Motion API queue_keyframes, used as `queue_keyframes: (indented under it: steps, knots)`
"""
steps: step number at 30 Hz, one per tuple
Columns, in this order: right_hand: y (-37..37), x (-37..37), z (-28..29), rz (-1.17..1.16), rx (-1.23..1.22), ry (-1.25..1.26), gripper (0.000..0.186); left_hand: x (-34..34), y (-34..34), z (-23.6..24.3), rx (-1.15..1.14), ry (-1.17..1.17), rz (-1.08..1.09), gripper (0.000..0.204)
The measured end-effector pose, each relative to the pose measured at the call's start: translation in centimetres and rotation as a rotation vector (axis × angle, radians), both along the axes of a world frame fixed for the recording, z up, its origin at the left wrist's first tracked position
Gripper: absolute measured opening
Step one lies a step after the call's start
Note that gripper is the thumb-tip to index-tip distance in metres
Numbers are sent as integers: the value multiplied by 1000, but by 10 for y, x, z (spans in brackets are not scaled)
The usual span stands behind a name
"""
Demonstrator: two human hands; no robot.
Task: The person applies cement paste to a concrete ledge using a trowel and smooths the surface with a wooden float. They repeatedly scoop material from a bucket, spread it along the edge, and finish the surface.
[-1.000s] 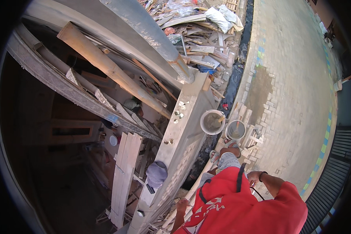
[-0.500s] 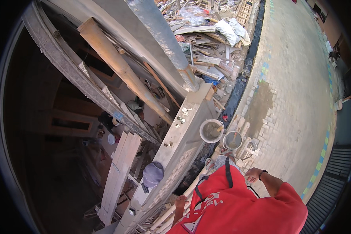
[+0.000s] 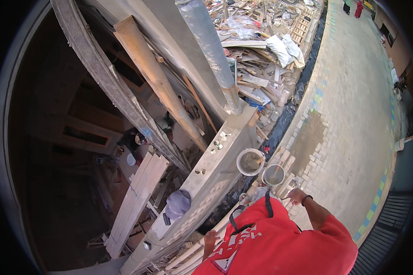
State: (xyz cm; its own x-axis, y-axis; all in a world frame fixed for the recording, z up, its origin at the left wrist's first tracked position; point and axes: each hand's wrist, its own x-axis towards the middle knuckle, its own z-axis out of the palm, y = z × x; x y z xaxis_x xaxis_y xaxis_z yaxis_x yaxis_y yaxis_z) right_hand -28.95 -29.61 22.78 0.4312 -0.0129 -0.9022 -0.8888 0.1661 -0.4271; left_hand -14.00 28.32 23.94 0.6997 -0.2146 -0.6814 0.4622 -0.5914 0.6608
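Observation:
My right hand (image 3: 297,197) is raised beside my red shirt (image 3: 275,243), closed around something thin that I cannot make out. My left hand (image 3: 210,239) is low beside my body, near pale poles (image 3: 181,256), fingers curled; what they hold, if anything, is unclear. Left of me runs a concrete wall top (image 3: 211,160) bearing a grey-purple cloth cap (image 3: 177,205), a small dark object (image 3: 166,219) and mortar dabs. Two buckets stand ahead: a white one (image 3: 250,162) with grey mix and a wooden handle, and a second (image 3: 273,175) with a stick in it.
A deep opening at left holds planks (image 3: 133,206), a bamboo pole (image 3: 156,82) and people working below (image 3: 133,140). A grey pipe (image 3: 206,55) stands on the wall end. Beyond lie a debris heap (image 3: 257,64), a lined ditch (image 3: 289,114) and a paved lane (image 3: 353,91) with walkers (image 3: 358,9).
The view has tilted up the lane, bringing two walkers into sight, so the scene sits lower and further right. My right hand has risen slightly toward the buckets.

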Motion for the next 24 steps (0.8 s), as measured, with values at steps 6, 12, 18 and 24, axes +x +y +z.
queue_keyframes:
  steps: [6, 12, 18, 24]
  knots:
    - [-36, 178, 121, 60, -788, -547, 28, -9, -10, 3, -112, -270, -3, 32]
    - [-101, 355, 319, -181, -918, -1060, 57, 47, -119, 96, 88, -26, 228, 30]
    - [-150, 506, 454, -323, -1434, -1561, 89, 181, -221, 213, 23, -500, -126, 31]
    - [-145, 551, 481, -289, -1286, -1559, 102, 307, -378, 399, -131, -961, -303, 43]
